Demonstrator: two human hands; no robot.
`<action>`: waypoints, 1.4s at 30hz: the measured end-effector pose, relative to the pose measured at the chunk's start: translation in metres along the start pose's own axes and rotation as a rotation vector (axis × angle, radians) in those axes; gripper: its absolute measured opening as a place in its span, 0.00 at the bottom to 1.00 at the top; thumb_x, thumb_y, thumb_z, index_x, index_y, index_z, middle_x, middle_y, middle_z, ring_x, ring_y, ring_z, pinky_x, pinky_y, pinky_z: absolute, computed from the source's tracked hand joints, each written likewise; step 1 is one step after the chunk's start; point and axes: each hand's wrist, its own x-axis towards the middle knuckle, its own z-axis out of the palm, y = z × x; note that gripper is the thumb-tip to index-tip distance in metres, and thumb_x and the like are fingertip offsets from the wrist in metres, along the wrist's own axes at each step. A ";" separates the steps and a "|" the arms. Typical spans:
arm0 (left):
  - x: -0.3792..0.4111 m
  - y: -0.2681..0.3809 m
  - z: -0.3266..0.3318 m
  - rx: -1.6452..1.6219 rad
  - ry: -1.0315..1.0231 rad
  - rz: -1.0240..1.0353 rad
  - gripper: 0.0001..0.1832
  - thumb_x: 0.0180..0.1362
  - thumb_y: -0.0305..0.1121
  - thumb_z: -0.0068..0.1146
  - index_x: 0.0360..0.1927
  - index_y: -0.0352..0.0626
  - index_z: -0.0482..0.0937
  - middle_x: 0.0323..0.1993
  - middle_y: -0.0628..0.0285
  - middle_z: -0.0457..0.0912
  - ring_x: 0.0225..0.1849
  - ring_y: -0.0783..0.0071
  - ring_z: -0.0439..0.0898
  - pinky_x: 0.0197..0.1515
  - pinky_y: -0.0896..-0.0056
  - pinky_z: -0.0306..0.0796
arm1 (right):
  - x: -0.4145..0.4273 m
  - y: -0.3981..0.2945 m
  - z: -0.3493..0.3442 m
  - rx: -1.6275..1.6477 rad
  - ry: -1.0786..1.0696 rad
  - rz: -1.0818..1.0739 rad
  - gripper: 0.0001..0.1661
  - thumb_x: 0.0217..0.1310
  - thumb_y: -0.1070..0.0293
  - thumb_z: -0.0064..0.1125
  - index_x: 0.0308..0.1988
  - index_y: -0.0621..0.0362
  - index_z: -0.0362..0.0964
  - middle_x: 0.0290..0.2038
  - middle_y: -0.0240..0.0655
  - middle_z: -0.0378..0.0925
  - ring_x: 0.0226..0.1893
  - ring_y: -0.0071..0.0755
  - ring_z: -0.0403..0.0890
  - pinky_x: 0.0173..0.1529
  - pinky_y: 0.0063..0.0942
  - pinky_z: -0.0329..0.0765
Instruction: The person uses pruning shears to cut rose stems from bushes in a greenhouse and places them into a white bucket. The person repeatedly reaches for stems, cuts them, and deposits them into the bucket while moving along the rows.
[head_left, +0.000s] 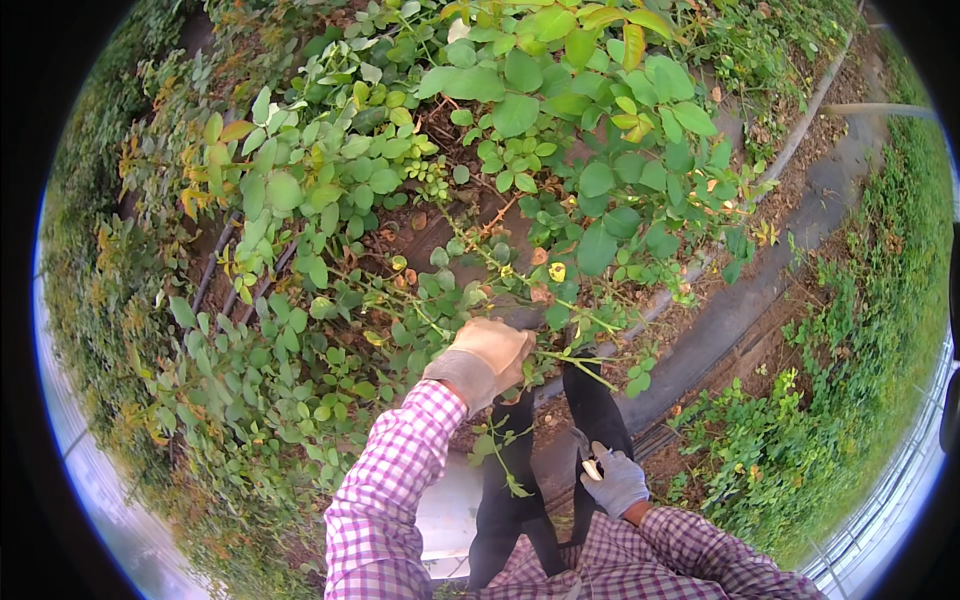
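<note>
My left hand (484, 360), in a tan and grey work glove, is closed around thorny green rose stems (574, 358) at the centre of the view. Their forked ends stick out to the right of the fist. Lower right, my right hand (616, 480), in a pale grey-blue glove, grips pruning shears (590, 461) with light-coloured handles; the dark blades point up and left, beside my leg. A leafy sprig (499, 457) hangs below the left hand, in front of my dark trousers. Rose foliage (517, 112) spreads above and left of the left hand.
A long pipe (795, 135) runs diagonally along the edge of the bed. Beyond it lie dark ground sheeting (697, 337) and another leafy row (757, 427) at the right. A white surface (450, 510) stands beside my legs. Dark tubes (217, 262) show among the left plants.
</note>
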 end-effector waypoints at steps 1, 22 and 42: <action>-0.002 -0.001 0.001 0.006 0.013 0.004 0.10 0.64 0.33 0.55 0.44 0.47 0.84 0.33 0.50 0.89 0.40 0.49 0.89 0.45 0.48 0.82 | 0.000 0.001 0.000 -0.002 -0.004 0.007 0.42 0.60 0.46 0.68 0.69 0.49 0.68 0.47 0.52 0.82 0.48 0.59 0.85 0.53 0.51 0.82; 0.068 -0.026 0.042 0.069 0.180 -0.351 0.23 0.64 0.44 0.61 0.59 0.46 0.82 0.51 0.49 0.87 0.52 0.52 0.87 0.53 0.51 0.81 | -0.005 0.020 0.014 0.122 0.098 0.012 0.39 0.58 0.50 0.70 0.66 0.52 0.72 0.42 0.52 0.82 0.45 0.59 0.85 0.51 0.51 0.82; 0.140 -0.090 0.110 -0.115 -0.219 -0.716 0.28 0.73 0.51 0.53 0.67 0.44 0.77 0.63 0.51 0.82 0.61 0.56 0.83 0.63 0.56 0.78 | -0.005 0.054 0.035 0.326 0.146 0.017 0.42 0.55 0.49 0.72 0.66 0.52 0.72 0.37 0.45 0.82 0.40 0.55 0.85 0.46 0.49 0.82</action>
